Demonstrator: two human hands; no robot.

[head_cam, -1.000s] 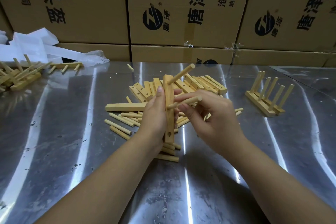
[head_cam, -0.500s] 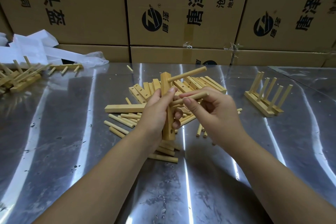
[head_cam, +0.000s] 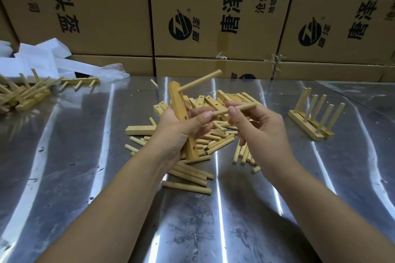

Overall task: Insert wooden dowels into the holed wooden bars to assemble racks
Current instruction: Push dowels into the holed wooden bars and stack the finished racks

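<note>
Shiny, scuffed steel table [head_cam: 64, 177] under the fingers [head_cam: 233, 111]. Way past them is a wall of stacked brown cardboard boxes [head_cam: 213, 6] with black Chinese print and round logos. Far off to their left, some white packaging [head_cam: 36, 64], with a crumpled clear plastic bag [head_cam: 113, 71] just beside it.

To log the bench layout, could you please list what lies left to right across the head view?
A heap of assembled racks, holed bar in the left hand, dowel pinched by the right hand, upright rack.
</note>
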